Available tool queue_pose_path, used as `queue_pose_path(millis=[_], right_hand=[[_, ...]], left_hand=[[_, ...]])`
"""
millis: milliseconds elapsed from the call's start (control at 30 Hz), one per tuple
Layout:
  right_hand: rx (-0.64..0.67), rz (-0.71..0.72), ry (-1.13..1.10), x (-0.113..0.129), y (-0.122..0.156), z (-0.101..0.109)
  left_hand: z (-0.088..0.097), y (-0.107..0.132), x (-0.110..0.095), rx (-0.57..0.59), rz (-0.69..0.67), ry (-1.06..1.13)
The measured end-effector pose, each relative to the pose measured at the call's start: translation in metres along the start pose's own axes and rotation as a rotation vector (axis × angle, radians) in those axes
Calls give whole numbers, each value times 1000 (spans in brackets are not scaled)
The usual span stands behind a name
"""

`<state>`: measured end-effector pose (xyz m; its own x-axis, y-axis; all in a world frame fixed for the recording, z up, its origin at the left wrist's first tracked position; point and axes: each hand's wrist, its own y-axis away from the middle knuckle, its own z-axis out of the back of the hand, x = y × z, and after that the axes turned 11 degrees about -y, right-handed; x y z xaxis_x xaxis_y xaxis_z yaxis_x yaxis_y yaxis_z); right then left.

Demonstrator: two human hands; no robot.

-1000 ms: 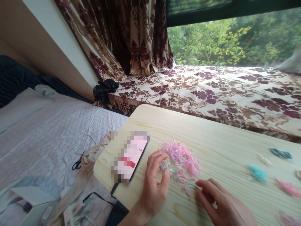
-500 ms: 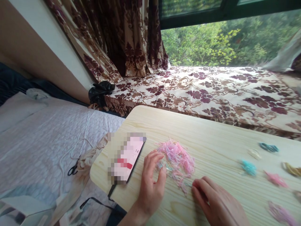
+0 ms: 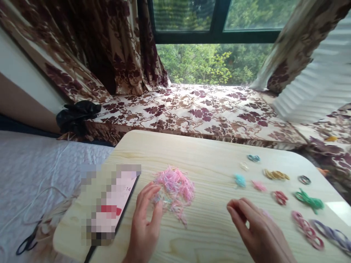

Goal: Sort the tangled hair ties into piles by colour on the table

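My left hand (image 3: 146, 215) rests at the left edge of a loose pile of thin pink and pastel elastic bands (image 3: 175, 186), thumb and fingers apart. Farther right, my right hand (image 3: 253, 226) hovers low over the table, its thumb and index finger pinched together. Whatever lies between those fingertips is too small to make out. Just beyond it lie a turquoise bunch of bands (image 3: 240, 180) and a pink bunch (image 3: 259, 186). Another pinkish bunch (image 3: 267, 214) is partly hidden behind the right hand.
A phone (image 3: 116, 204), partly blurred, lies left on the wooden table (image 3: 153, 142). At the right are blue (image 3: 253, 158), gold (image 3: 275, 174), red (image 3: 280, 198), green (image 3: 309, 201), rose (image 3: 307, 230) and purple hair ties (image 3: 333, 233). Scissors (image 3: 29, 241) lie on the bed.
My right hand has moved right, away from the pile, still pinched. My left hand stays beside the pile. The view has turned right, showing more hair ties.
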<state>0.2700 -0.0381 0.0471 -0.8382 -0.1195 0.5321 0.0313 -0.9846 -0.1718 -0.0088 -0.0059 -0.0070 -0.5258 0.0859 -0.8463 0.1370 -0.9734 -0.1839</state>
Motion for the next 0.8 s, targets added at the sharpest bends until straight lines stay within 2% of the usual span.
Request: queue_pose_path(millis=[133, 267, 567, 800], right_hand=[[-101, -110, 65, -23, -8, 27], [-147, -209, 134, -37, -21, 39], [36, -364, 219, -48, -45, 35], [159, -481, 283, -49, -51, 31]], left_hand=[[-1, 0, 5, -12, -2, 7], [-1, 0, 12, 13, -22, -15], [0, 0, 15, 12, -33, -35], [0, 0, 16, 8, -40, -56]])
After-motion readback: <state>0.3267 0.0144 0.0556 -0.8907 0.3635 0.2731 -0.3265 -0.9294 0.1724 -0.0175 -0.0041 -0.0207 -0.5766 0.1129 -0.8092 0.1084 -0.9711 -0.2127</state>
